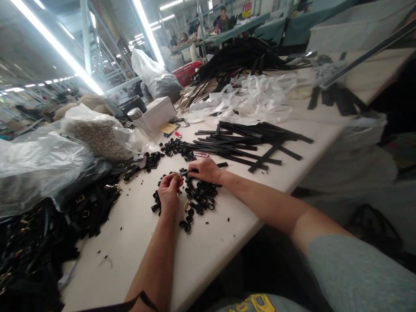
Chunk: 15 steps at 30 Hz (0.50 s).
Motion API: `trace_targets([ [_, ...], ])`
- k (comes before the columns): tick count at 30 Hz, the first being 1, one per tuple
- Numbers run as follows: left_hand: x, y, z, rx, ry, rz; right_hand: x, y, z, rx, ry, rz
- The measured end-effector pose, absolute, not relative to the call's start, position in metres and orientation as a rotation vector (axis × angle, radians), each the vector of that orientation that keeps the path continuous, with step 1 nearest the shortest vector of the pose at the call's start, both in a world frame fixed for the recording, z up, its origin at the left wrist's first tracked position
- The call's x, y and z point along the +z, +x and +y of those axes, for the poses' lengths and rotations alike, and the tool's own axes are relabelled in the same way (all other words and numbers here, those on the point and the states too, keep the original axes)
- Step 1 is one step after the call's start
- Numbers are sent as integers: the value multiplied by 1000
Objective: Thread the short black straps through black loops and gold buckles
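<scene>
Over a pile of small black loops [203, 190], both hands meet at one piece of work. My left hand [169, 188] is closed, pinching a small gold-coloured buckle [179, 175] at its fingertips. A black strap [222, 164] runs through the closed fingers of my right hand [205, 169]; one end points to the buckle and the other sticks out behind the hand. Whether the strap passes through the buckle is too small to tell. Another gold buckle [187, 206] lies among the loops just below the hands.
Flat black strips [240, 141] lie beyond my right hand, near a pink-handled tool [202, 154]. More loops [178, 148] sit behind. Buckled straps [87, 212] heap at the left beside plastic bags [97, 134]. A white box [157, 115] and crumpled plastic [247, 97] stand farther back.
</scene>
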<state>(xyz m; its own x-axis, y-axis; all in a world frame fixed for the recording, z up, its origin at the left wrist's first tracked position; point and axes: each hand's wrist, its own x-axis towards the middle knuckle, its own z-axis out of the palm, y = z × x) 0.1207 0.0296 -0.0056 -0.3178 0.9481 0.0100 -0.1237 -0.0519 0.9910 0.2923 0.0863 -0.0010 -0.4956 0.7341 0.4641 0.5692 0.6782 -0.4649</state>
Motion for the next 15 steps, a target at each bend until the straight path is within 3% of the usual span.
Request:
trace_targets([
  [15, -8, 116, 36, 1448, 808, 1219, -2, 286, 81, 390, -936, -2182],
])
